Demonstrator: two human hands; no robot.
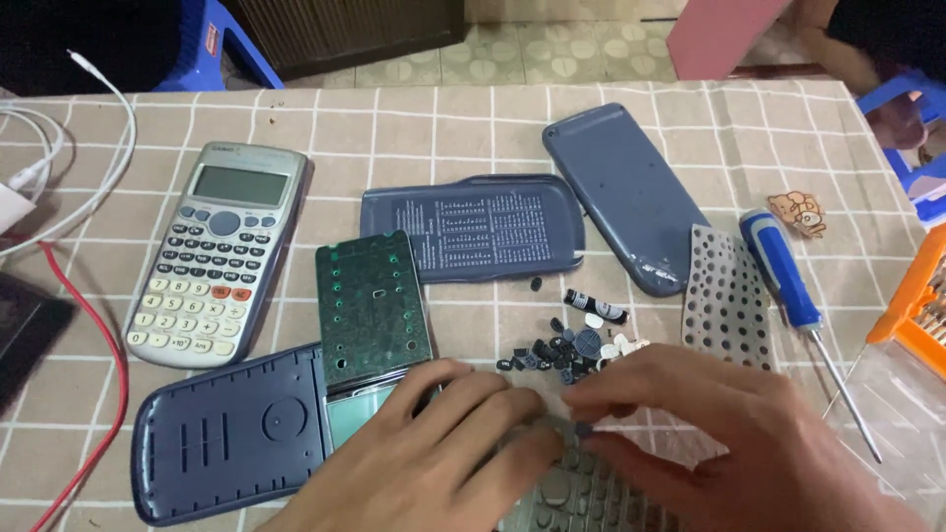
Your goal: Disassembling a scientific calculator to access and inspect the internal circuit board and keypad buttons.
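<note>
Fingertips of the right hand are pinched on a small dark rubber key above the grey calculator front shell. The shell is steadied by the left hand, fingers loosely spread, near a pile of loose keys.

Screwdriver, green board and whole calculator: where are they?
Blue screwdriver [783, 271], head view, on its blue handle.
Green circuit board [372, 307], head view, on its middle.
Silver calculator [219, 254], head view, on its keypad.

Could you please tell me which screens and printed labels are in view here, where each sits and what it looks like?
Calculator screen: left, top of the silver calculator, grey rectangle.
Printed cover: centre, dark blue, pale print.
Bare display: by the left hand, pale green glass.
</note>
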